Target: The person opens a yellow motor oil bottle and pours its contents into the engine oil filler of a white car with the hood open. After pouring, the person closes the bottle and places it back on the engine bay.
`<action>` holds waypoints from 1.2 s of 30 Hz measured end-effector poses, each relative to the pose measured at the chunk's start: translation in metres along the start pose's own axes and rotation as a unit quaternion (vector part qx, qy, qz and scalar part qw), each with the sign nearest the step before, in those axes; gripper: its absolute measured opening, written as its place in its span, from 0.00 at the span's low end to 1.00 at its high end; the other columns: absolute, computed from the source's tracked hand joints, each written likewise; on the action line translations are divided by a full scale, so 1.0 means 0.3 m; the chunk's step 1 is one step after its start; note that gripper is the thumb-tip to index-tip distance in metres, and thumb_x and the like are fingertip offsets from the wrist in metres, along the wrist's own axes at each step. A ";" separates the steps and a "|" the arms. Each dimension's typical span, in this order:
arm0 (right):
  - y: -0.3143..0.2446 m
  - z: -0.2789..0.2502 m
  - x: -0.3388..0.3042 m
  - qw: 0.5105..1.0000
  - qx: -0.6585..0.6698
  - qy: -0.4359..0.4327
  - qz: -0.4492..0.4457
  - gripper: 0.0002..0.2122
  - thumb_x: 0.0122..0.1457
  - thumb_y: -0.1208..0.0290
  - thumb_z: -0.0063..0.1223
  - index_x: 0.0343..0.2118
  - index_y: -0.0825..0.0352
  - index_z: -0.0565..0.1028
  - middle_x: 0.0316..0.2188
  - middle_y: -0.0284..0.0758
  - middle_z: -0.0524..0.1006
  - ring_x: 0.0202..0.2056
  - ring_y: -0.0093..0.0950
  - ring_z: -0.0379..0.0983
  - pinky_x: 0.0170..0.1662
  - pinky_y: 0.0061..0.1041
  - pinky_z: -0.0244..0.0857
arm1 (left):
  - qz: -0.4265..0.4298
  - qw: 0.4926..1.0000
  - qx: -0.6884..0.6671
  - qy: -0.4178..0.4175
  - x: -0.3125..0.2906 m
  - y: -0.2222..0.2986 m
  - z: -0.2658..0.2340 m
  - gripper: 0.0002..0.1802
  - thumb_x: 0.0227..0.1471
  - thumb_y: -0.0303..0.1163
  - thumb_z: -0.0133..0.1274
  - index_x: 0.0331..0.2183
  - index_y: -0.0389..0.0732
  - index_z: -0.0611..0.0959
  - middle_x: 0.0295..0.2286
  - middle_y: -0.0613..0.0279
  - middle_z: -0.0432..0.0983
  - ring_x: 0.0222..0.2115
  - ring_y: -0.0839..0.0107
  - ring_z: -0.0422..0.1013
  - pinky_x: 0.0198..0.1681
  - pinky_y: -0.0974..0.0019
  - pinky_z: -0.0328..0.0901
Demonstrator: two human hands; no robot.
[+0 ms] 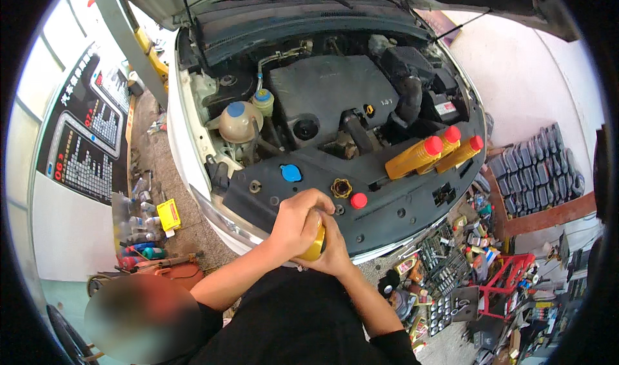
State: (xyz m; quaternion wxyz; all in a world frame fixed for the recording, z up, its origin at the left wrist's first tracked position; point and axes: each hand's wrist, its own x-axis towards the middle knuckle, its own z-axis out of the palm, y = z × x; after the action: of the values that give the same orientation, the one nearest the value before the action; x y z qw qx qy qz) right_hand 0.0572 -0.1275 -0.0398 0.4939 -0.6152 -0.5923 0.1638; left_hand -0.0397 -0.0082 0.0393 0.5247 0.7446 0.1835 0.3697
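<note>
Hands are closing together around a small yellow bottle (316,246) just in front of the car's front panel (387,210). The left hand (298,222) is wrapping its top in a tight grip, and the right hand (335,249) is cupping it from below. A red cap (358,201) is lying on the panel nearby.

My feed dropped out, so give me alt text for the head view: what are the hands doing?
Both hands, left and right, grip a yellow bottle in front of an open engine bay. Three yellow bottles with red caps lie on the front panel, beside a loose red cap.
</note>
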 end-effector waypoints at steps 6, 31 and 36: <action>0.004 -0.028 -0.007 0.998 0.055 -0.017 0.036 0.49 0.37 0.58 0.81 0.61 0.71 0.62 0.55 0.48 0.71 0.55 0.47 0.70 0.58 0.42 0.64 | 0.083 0.991 0.073 -0.078 -0.059 0.018 -0.088 0.14 0.49 0.21 0.60 0.41 0.36 0.79 0.47 0.48 0.76 0.46 0.52 0.76 0.50 0.57 0.71; 0.029 -0.069 -0.052 0.989 0.110 -0.096 0.033 0.51 0.37 0.58 0.81 0.63 0.69 0.61 0.58 0.49 0.69 0.59 0.48 0.66 0.63 0.42 0.60 | 0.087 0.975 0.004 -0.207 -0.062 -0.002 -0.136 0.09 0.53 0.23 0.61 0.38 0.37 0.80 0.44 0.53 0.72 0.44 0.58 0.73 0.48 0.60 0.69; 0.026 -0.079 -0.050 0.983 0.120 -0.134 0.030 0.49 0.36 0.58 0.81 0.62 0.68 0.63 0.57 0.48 0.68 0.59 0.47 0.66 0.63 0.41 0.59 | 0.017 0.955 -0.076 -0.285 -0.044 0.007 -0.153 0.05 0.56 0.21 0.58 0.35 0.37 0.78 0.43 0.55 0.71 0.43 0.62 0.71 0.48 0.62 0.65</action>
State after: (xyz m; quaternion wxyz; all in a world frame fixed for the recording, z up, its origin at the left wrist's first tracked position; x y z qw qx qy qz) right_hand 0.0764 -0.1493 -0.0409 0.4752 -0.5411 -0.6105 0.3296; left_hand -0.0828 0.0119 0.0446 0.6042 0.7798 -0.0149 0.1634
